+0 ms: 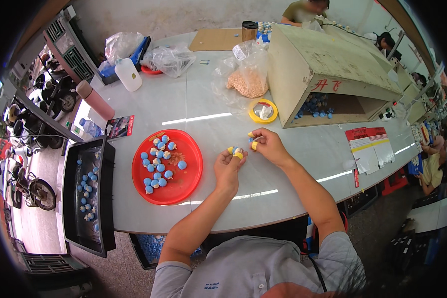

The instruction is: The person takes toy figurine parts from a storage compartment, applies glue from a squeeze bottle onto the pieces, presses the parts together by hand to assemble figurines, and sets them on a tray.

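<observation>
Over the grey table, my left hand [228, 167] is closed round a small blue-and-cream piece [236, 149]. Just to its right, my right hand [270, 147] pinches a tiny blue part [251, 140], mostly hidden by the fingers. Yellow coverings wrap the thumb and fingertips of both hands. Left of my hands lies a round red tray [193, 185] with many loose blue-and-cream pieces [157, 169] like those I hold. Beyond the hands sits a roll of yellow tape [263, 111], beside a clear bag of small peach-coloured parts [248, 83].
A deep black bin [107, 198] with more blue pieces stands at the table's left edge. At the right, an open-fronted wooden box [303, 74] holds blue parts. A pink flask [95, 101], a white jug [128, 74] and papers [370, 146] lie around. Another person [303, 12] sits at the back.
</observation>
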A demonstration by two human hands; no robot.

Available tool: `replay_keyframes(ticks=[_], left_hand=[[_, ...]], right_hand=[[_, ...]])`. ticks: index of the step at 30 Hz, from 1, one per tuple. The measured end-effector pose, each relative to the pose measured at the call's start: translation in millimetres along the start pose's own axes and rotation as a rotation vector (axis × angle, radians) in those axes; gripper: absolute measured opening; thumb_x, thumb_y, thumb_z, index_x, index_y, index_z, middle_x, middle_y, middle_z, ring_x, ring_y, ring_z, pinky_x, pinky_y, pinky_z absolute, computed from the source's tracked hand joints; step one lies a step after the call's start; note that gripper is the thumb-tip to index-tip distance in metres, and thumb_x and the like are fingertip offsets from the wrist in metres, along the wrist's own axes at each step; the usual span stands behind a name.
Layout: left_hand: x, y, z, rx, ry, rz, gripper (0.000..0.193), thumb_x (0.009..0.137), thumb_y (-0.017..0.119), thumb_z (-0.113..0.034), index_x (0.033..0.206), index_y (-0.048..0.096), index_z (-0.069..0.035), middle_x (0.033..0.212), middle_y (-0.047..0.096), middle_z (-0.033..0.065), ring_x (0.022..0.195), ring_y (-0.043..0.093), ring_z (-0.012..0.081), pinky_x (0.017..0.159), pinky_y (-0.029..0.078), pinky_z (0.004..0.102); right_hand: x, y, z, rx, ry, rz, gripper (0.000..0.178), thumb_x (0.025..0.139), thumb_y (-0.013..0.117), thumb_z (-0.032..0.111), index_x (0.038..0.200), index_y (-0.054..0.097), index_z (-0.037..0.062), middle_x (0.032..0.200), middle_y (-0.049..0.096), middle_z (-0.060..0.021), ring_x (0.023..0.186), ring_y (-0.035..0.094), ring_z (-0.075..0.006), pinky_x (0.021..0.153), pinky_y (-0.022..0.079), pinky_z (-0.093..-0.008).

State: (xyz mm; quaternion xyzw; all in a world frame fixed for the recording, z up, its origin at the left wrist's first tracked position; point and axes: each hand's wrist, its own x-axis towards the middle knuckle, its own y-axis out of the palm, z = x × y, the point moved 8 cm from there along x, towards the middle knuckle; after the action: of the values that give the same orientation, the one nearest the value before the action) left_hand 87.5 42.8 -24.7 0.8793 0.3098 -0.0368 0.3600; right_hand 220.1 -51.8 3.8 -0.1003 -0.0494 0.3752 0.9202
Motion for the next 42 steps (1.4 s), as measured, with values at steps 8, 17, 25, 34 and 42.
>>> replay_keyframes(ticks=[8,17,25,34,42], left_hand=[[-13,17,14,0.109,-0.103,0.135,0.029,0.091,0.059,-0.003,0.116,0.047,0.004,0.111,0.061,0.0136,0.1,0.065,0.0235,0.087,0.053,0.0297],[-21,29,25,0.221,-0.155,0.293,0.029,0.091,0.062,-0.005,0.115,0.048,0.001,0.11,0.061,0.0133,0.102,0.064,0.0235,0.089,0.053,0.0312],[-22,30,32,0.244,-0.17,0.294,0.03,0.09,0.063,-0.005,0.116,0.047,0.001,0.11,0.061,0.0122,0.1,0.063,0.0204,0.093,0.052,0.0323],[-24,30,33,0.027,-0.326,0.297,0.023,0.096,0.056,-0.009,0.117,0.05,0.001,0.117,0.06,0.0147,0.106,0.062,0.022,0.091,0.054,0.032],[-26,35,36,0.053,-0.355,0.347,0.026,0.096,0.056,-0.009,0.12,0.05,0.0,0.119,0.059,0.0134,0.107,0.062,0.0215,0.093,0.053,0.0315]], right_hand=[[-79,-23,5,0.685,0.085,0.072,0.03,0.088,0.064,0.001,0.116,0.054,0.001,0.108,0.059,-0.008,0.089,0.063,-0.0168,0.075,0.052,-0.028],[-84,-30,2,0.674,0.066,-0.021,0.026,0.087,0.063,-0.002,0.11,0.053,0.0027,0.109,0.06,-0.0092,0.09,0.064,-0.0169,0.076,0.053,-0.0255],[-86,-12,10,0.302,-0.097,-0.076,0.024,0.085,0.066,-0.001,0.104,0.053,0.0032,0.107,0.061,-0.0072,0.095,0.059,-0.0124,0.076,0.05,-0.0246],[-83,-17,3,0.232,-0.085,-0.088,0.023,0.084,0.066,0.0,0.102,0.052,0.0045,0.107,0.063,-0.006,0.095,0.059,-0.0102,0.076,0.047,-0.0237],[-84,-22,3,0.303,-0.085,-0.112,0.025,0.084,0.065,-0.001,0.105,0.052,0.0038,0.108,0.064,-0.0084,0.097,0.06,-0.0123,0.081,0.049,-0.0271]])
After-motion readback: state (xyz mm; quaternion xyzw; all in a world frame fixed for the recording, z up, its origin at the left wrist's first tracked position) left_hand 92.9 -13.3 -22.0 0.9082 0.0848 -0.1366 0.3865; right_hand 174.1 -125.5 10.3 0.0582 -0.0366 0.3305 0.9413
